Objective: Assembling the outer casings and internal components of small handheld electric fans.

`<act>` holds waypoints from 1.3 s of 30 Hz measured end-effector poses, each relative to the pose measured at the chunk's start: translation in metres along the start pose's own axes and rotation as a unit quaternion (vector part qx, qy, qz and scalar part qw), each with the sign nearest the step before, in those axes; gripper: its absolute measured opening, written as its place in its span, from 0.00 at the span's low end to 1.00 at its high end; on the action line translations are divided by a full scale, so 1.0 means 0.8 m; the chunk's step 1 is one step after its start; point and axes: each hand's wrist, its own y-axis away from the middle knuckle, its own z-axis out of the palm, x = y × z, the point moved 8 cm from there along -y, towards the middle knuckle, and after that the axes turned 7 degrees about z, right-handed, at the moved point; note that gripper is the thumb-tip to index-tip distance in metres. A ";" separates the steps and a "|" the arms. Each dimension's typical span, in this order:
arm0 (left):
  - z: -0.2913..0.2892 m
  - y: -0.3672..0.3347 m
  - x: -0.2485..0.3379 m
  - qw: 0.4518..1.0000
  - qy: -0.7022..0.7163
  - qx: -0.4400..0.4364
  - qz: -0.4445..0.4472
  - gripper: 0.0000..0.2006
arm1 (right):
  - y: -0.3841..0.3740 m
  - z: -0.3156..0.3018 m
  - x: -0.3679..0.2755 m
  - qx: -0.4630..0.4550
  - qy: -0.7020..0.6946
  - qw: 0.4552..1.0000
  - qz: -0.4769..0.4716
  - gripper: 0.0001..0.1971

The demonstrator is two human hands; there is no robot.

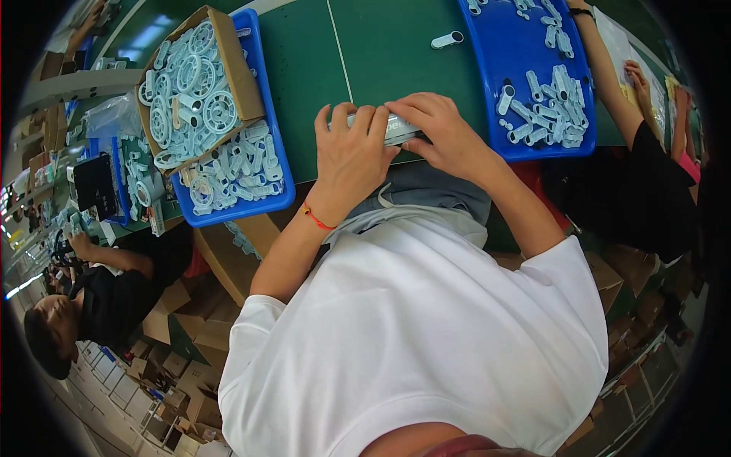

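Close in front of my body, at the near edge of the green table (403,57), both hands hold a pale grey, elongated plastic casing (399,131) with lettering on its face. My left hand (352,148) has its fingers bent over the casing's left part and hides much of it. From the other side, my right hand (445,133) grips it between the thumb below and the curled fingers above. Farther off on the table lies one small light plastic piece (447,40) with a dark round end.
On the left, a blue tray (286,186) carries light-blue plastic parts, with a cardboard box (245,84) of ring-shaped parts resting on it. Another blue tray (495,57) with similar pieces stands right. People work on both sides; a co-worker's arm (609,76) is beyond the right tray.
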 end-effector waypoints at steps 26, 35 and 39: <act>-0.044 0.037 -0.046 0.916 0.227 0.313 -0.111 0.33 | 0.005 -0.007 -0.009 0.023 -0.017 0.999 0.015 0.31; 0.048 0.021 -0.027 0.625 0.734 0.123 -0.235 0.32 | 0.027 0.040 0.012 -0.027 -0.579 0.774 0.254 0.29; 0.056 0.011 -0.021 0.609 0.755 0.091 -0.225 0.32 | 0.030 0.050 0.010 -0.004 -0.617 0.743 0.258 0.30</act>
